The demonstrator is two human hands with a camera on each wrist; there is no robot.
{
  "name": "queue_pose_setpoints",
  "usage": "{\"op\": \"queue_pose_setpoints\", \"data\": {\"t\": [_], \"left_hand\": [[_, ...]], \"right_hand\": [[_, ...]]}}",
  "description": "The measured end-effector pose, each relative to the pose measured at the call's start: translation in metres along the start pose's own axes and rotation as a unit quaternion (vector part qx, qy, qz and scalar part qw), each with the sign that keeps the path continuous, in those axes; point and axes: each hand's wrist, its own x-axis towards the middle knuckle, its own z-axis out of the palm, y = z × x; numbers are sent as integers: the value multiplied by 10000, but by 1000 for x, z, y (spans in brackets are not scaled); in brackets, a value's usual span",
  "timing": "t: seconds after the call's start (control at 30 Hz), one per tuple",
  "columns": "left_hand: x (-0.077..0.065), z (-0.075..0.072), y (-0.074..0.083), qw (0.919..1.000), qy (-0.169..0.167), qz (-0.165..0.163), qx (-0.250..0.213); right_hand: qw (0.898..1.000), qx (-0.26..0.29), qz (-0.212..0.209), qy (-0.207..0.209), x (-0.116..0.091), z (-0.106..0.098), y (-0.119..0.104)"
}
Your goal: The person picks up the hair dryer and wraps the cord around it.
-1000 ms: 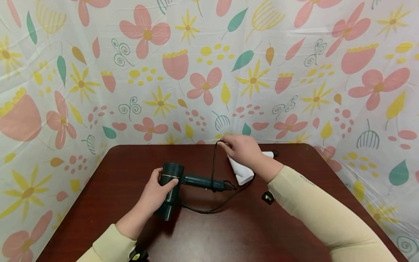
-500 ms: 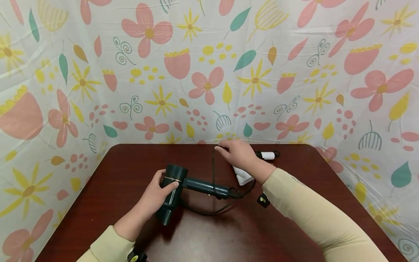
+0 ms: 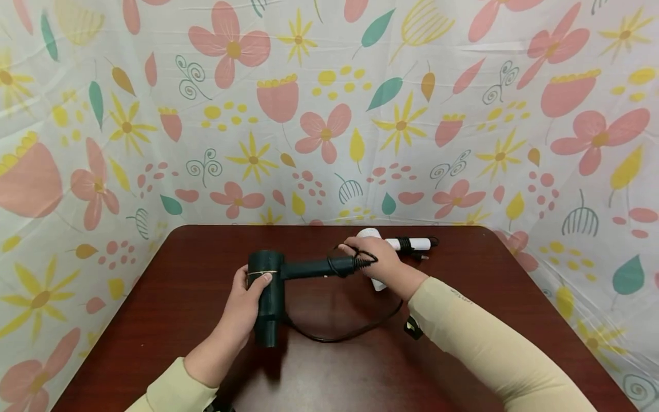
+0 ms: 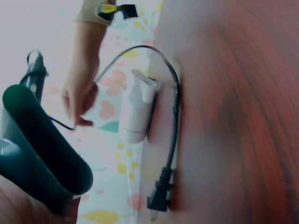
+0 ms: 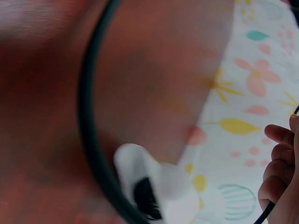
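My left hand (image 3: pixel 246 306) grips the barrel of a dark green hair dryer (image 3: pixel 273 312), thumb over its front. The dryer's handle points right, above the table. Its black cord (image 3: pixel 329 340) loops round the end of the handle and also hangs in a wide curve below. My right hand (image 3: pixel 380 257) pinches this cord beside the handle's end; in the right wrist view the fingers (image 5: pixel 273 186) curl with the cord passing through them. The cord's plug (image 4: pixel 160 197) hangs free in the left wrist view.
Behind my right hand a white hair dryer (image 3: pixel 421 244) lies on the dark red-brown table (image 3: pixel 170 320), black cord wrapped round its handle. A floral curtain (image 3: pixel 319 114) rises beyond the table's far edge.
My right hand has come down and wound the cord closer round the dryer's handle. The handle has tilted up to nearly level. My left hand keeps its hold on the barrel.
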Motion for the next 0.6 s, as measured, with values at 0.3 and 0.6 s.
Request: {"op": "queue_pose_setpoints", "data": {"t": [0.3,0.6], "left_hand": [[5,4,10,9982,562,103,-196],[21,-2,3,9950,971,100,215]], "right_hand": [[9865,-1161,-1140,-178,-25,35,-16],[9545,-1440,-2510,717,-51,22,-37]]}}
